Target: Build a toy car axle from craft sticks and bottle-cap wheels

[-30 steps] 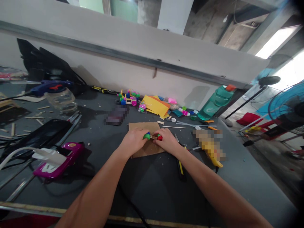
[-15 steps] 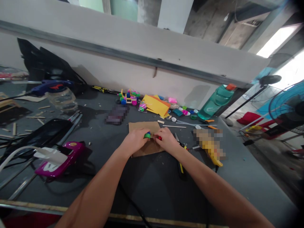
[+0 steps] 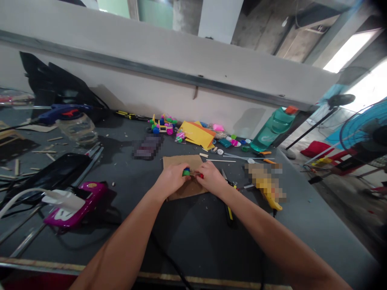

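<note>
Both hands work close together above a piece of brown cardboard (image 3: pixel 193 190). My left hand (image 3: pixel 171 180) is closed on a small green-and-blue piece (image 3: pixel 186 172), rounded like a bottle cap; most of it is hidden by the fingers. A hand's width to the right, my right hand (image 3: pixel 214 178) pinches a small red piece (image 3: pixel 200 176), its shape mostly covered. Something thin and pale seems to lie between the two pieces, too small to make out. Beside my right wrist lie pliers (image 3: pixel 229 212) with black-and-yellow handles.
Yellow paper sheets (image 3: pixel 198 137), colourful small models (image 3: pixel 162 125) and a green bottle (image 3: pixel 272 131) line the back. At left are a magenta power strip (image 3: pixel 77 205), a blue glue gun (image 3: pixel 60 112) and wood scraps. A yellow-handled tool (image 3: pixel 267 191), partly blurred, lies right.
The view has shifted very slightly. The green-and-blue piece looks turned a little in my left fingers. Both hands keep nearly the same place over the cardboard.
</note>
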### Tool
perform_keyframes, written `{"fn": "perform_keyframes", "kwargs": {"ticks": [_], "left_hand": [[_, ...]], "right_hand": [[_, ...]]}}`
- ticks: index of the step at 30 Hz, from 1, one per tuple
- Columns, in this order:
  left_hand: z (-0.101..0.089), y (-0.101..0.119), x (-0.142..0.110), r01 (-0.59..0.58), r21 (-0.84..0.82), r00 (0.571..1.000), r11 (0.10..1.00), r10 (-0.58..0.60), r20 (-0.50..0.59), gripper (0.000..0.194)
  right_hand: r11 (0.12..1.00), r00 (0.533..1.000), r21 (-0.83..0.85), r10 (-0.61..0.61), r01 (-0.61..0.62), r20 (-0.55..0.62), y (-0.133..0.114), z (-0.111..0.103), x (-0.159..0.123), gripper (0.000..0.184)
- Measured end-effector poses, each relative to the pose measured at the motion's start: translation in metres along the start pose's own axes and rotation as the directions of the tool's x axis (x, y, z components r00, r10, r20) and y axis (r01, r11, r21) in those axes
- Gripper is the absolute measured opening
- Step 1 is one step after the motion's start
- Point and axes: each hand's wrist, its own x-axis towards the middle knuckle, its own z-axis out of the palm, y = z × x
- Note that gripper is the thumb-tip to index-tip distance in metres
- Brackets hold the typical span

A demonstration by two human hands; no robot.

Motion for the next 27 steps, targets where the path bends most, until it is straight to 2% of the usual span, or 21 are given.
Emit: {"fn": "perform_keyframes", "kwargs": {"ticks": [4, 13, 23, 27], "left_hand": [[0.002, 0.001, 0.000, -0.039, 0.023, 0.999, 0.999, 0.039, -0.020, 0.034], [0.003, 0.006, -0.002, -0.133, 0.060, 0.989, 0.989, 0.136, -0.055, 0.018], [0.006, 0.011, -0.001, -0.108, 0.078, 0.992, 0.991, 0.112, -0.050, 0.018], [0.008, 0.010, -0.002, -0.082, 0.057, 0.994, 0.995, 0.086, -0.066, 0.024]], "right_hand": [[0.999, 1.000, -0.030, -0.009, 0.010, 0.015, -0.001, -0.003, 0.002, 0.009], [0.997, 0.999, -0.067, -0.031, 0.034, 0.042, -0.003, -0.007, 0.004, 0.010], [0.997, 0.998, -0.075, -0.008, 0.012, 0.055, -0.001, -0.006, 0.004, 0.015], [0.997, 0.998, -0.077, -0.009, 0.014, 0.064, -0.002, -0.007, 0.005, 0.014]]}}
